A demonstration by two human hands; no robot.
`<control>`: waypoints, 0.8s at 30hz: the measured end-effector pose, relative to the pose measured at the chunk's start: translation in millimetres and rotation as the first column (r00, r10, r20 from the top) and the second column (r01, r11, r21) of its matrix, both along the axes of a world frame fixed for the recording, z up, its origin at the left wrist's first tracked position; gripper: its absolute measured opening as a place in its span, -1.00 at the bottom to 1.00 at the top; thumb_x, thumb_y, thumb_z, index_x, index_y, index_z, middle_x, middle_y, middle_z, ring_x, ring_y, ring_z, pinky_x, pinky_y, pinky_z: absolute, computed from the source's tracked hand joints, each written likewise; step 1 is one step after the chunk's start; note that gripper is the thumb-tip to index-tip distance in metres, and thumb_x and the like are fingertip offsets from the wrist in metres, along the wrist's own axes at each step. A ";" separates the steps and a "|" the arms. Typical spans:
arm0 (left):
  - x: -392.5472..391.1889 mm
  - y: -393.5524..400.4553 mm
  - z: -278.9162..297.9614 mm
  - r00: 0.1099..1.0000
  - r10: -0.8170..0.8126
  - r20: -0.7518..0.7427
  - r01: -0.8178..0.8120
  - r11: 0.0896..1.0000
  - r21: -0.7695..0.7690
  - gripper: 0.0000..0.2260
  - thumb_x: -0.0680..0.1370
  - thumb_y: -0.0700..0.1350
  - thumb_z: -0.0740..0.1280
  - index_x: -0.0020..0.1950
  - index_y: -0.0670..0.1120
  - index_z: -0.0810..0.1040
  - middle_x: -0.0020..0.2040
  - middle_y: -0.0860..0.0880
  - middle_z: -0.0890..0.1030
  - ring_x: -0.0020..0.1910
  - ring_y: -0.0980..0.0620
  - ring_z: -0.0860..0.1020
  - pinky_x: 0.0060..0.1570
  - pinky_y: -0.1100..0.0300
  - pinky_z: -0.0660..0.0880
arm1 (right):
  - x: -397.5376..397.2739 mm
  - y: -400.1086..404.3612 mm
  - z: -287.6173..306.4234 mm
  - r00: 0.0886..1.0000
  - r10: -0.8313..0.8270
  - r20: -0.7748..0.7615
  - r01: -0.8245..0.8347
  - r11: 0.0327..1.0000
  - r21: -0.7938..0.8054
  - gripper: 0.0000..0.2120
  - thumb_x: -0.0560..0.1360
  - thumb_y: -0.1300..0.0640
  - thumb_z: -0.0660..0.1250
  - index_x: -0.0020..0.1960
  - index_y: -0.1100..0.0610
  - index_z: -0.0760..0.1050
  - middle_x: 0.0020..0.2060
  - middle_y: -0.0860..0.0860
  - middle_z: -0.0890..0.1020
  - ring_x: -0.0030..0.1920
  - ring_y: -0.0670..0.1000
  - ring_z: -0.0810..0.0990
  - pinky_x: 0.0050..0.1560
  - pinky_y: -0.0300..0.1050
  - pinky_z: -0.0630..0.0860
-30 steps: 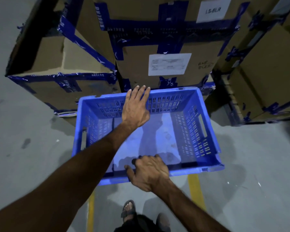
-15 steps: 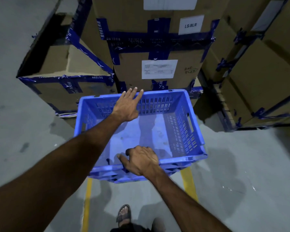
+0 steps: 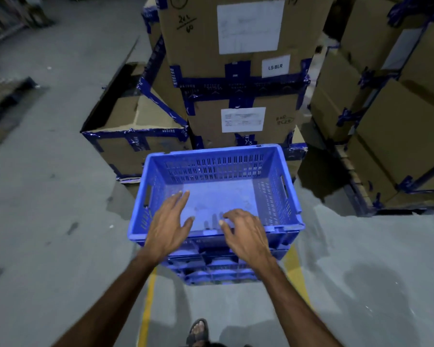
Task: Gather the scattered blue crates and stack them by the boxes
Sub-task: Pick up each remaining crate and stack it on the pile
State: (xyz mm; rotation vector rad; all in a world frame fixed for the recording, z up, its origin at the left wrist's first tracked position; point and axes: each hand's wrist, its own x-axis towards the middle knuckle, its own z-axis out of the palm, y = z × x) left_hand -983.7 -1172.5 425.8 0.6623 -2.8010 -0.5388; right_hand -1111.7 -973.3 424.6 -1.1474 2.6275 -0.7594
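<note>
The top blue crate (image 3: 217, 189) sits mid-frame on the crate stack (image 3: 211, 269), its long axis running across the picture, far wall touching the taped boxes (image 3: 241, 121). My left hand (image 3: 169, 226) and right hand (image 3: 246, 234) hover slack-fingered, holding nothing, over the near rim (equally close). How many crates lie beneath, I can't tell.

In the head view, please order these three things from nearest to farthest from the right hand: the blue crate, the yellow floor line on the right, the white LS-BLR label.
From the right hand:
1. Blue crate: directly under the hand, at its near rim.
2. Yellow floor line: on the floor, just right of the crates.
3. LS-BLR label: high on the stacked cardboard box behind the crate.
</note>
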 end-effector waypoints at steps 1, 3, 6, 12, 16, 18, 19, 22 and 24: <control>15.1 11.1 -1.0 0.999 0.012 -0.035 -0.012 1.000 0.012 -0.38 0.59 0.09 0.30 0.61 -0.07 0.30 0.54 -0.15 0.40 0.51 -0.19 0.35 0.41 -0.11 0.42 | -0.2 11.1 -1.0 1.000 -0.027 -0.004 0.026 0.999 -0.030 -0.64 0.59 -0.11 0.18 0.19 0.04 0.62 0.17 -0.01 0.67 0.20 0.13 0.60 0.23 0.05 0.47; 40.6 31.5 -4.2 0.996 0.040 -0.078 -0.038 0.999 0.032 -0.40 0.59 0.11 0.28 0.60 -0.06 0.32 0.53 -0.12 0.41 0.51 -0.16 0.36 0.45 -0.07 0.37 | 0.0 32.1 -4.3 0.997 -0.072 -0.020 0.070 0.995 -0.077 -0.63 0.58 -0.11 0.21 0.22 0.04 0.62 0.24 -0.01 0.64 0.25 0.12 0.58 0.27 0.07 0.49; 70.4 59.1 -7.5 0.989 0.102 -0.109 -0.096 0.994 0.058 -0.39 0.57 0.15 0.24 0.59 -0.06 0.35 0.52 -0.09 0.42 0.52 -0.12 0.34 0.53 0.09 0.21 | 4.4 60.3 -6.7 0.992 -0.120 -0.029 0.114 0.984 -0.139 -0.66 0.61 -0.09 0.27 0.28 0.04 0.61 0.32 -0.01 0.59 0.33 0.08 0.54 0.32 0.11 0.48; 118.3 94.9 -14.9 0.983 0.119 -0.139 -0.102 0.987 0.123 -0.38 0.57 0.18 0.21 0.61 -0.02 0.32 0.56 -0.02 0.38 0.55 -0.09 0.31 0.54 0.13 0.16 | 38.4 114.8 -3.9 0.977 -0.202 0.067 0.211 0.960 -0.185 -0.59 0.61 -0.03 0.34 0.42 0.06 0.51 0.40 -0.02 0.54 0.41 0.05 0.48 0.40 0.01 0.42; 141.9 106.1 -18.9 0.984 0.091 -0.156 -0.070 0.988 0.136 -0.37 0.57 0.18 0.22 0.60 -0.04 0.33 0.56 -0.02 0.38 0.56 -0.08 0.31 0.54 0.09 0.19 | 72.7 147.4 -6.2 0.951 -0.280 0.129 0.301 0.933 -0.196 -0.54 0.59 -0.02 0.37 0.45 0.04 0.46 0.39 0.00 0.54 0.39 0.07 0.50 0.36 0.00 0.45; 153.5 108.2 -19.8 0.984 0.050 -0.172 -0.027 0.991 0.133 -0.39 0.58 0.16 0.25 0.60 -0.04 0.33 0.56 -0.03 0.39 0.56 -0.07 0.31 0.53 0.05 0.22 | 94.4 162.3 -6.4 0.934 -0.331 0.138 0.353 0.914 -0.198 -0.53 0.59 -0.03 0.37 0.46 0.04 0.45 0.38 0.01 0.55 0.38 0.06 0.50 0.34 -0.08 0.41; 159.4 109.0 -20.5 0.985 0.027 -0.172 -0.003 0.990 0.140 -0.39 0.59 0.15 0.26 0.61 -0.03 0.32 0.56 -0.03 0.38 0.56 -0.05 0.30 0.53 0.06 0.22 | 107.0 169.7 -6.4 0.922 -0.361 0.140 0.383 0.902 -0.200 -0.53 0.59 -0.03 0.37 0.47 0.04 0.45 0.38 0.01 0.55 0.38 0.04 0.50 0.33 -0.15 0.38; 179.3 114.4 -23.9 0.988 -0.042 -0.149 0.071 0.978 0.196 -0.39 0.61 0.15 0.27 0.64 0.02 0.24 0.60 0.01 0.32 0.60 0.00 0.22 0.55 0.04 0.19 | 152.9 195.0 -6.7 0.857 -0.484 0.178 0.513 0.838 -0.186 -0.53 0.60 0.00 0.38 0.46 0.09 0.45 0.39 0.04 0.55 0.39 0.05 0.48 0.32 -0.28 0.28; 192.9 121.4 -30.3 0.985 -0.090 -0.146 0.124 0.962 0.242 -0.39 0.64 0.14 0.30 0.65 0.02 0.22 0.61 0.02 0.28 0.62 0.00 0.18 0.57 0.05 0.15 | 188.5 214.5 -10.5 0.810 -0.558 0.182 0.585 0.792 -0.176 -0.53 0.59 0.06 0.40 0.46 0.13 0.46 0.40 0.06 0.55 0.41 0.08 0.48 0.34 -0.30 0.24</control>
